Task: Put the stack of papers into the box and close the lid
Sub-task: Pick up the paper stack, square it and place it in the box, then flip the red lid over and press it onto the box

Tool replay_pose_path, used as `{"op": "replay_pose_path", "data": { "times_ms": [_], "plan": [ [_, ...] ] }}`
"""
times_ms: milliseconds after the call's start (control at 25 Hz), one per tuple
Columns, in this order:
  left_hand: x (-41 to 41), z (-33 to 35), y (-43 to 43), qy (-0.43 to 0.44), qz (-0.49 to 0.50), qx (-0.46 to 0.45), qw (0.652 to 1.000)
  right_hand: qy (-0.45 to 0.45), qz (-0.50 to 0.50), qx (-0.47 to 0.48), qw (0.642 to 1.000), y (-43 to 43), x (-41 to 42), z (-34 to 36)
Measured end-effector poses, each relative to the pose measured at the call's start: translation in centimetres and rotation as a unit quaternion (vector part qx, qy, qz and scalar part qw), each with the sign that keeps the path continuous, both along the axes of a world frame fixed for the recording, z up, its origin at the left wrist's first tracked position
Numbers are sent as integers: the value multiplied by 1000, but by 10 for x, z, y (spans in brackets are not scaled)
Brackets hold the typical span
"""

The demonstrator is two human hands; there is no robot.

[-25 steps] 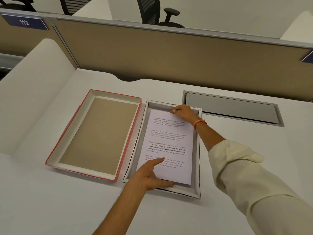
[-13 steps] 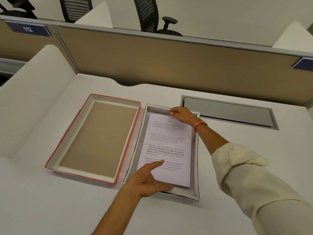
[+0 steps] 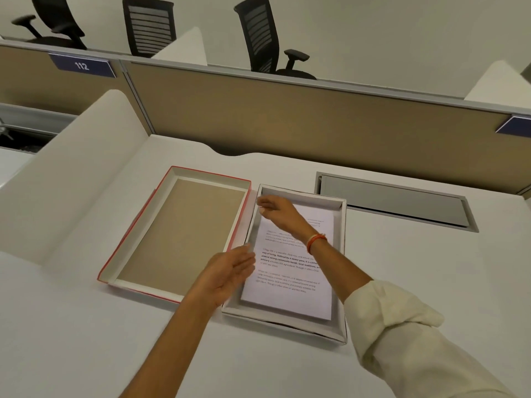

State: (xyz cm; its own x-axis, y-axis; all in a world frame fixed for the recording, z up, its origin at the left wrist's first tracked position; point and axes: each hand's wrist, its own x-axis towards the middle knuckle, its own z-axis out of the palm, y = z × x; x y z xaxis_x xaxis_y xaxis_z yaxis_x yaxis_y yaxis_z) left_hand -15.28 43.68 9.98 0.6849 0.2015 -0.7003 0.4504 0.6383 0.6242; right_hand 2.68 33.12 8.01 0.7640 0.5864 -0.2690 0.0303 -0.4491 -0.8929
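Note:
A stack of printed white papers (image 3: 290, 285) lies flat inside the shallow grey-white box (image 3: 340, 282) on the white desk. Beside it on the left lies the red-edged lid (image 3: 178, 234), upside down, its brown inside facing up. My left hand (image 3: 227, 272) hovers over the box's left wall, fingers apart, holding nothing. My right hand (image 3: 277, 209) reaches across the box's far left corner, fingers loosely extended toward the lid, and covers part of the top of the papers. An orange band sits on that wrist.
A grey cable hatch (image 3: 393, 202) is set into the desk to the right of the box. A white curved divider (image 3: 71, 179) rises on the left. A tan partition (image 3: 287, 122) runs behind, with black office chairs beyond it.
Both hands have lifted off the papers and moved left, toward the lid. The papers stay in the box. The camera has tilted so the scene sits lower in view.

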Motion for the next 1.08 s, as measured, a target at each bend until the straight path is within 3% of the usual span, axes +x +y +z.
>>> {"op": "replay_pose_path", "data": {
  "times_ms": [80, 200, 400, 520, 720, 880, 1080],
  "plan": [
    [-4, -7, 22, -34, 29, 146, 988, 58, -28, 47, 997, 11, -19, -6],
    [-13, -18, 63, -41, 61, 338, 938, 100, -56, 82, 990, 26, -47, -18],
    [-28, -35, 134, -39, 71, 496, 865, 124, -71, 91, 986, 47, -87, -31],
    [-45, -52, 167, 29, 46, 589, 806, 98, -106, 76, 987, 64, -109, -37],
    [-77, -76, 207, 170, 9, 646, 744, 42, -167, -12, 985, 85, -131, -50],
    [-88, -86, 221, 236, 13, 628, 742, 47, -147, -49, 987, 88, -143, -62],
    [-83, -80, 221, 217, 60, 626, 747, 46, -141, -41, 988, 88, -148, -66]
  ]
}}
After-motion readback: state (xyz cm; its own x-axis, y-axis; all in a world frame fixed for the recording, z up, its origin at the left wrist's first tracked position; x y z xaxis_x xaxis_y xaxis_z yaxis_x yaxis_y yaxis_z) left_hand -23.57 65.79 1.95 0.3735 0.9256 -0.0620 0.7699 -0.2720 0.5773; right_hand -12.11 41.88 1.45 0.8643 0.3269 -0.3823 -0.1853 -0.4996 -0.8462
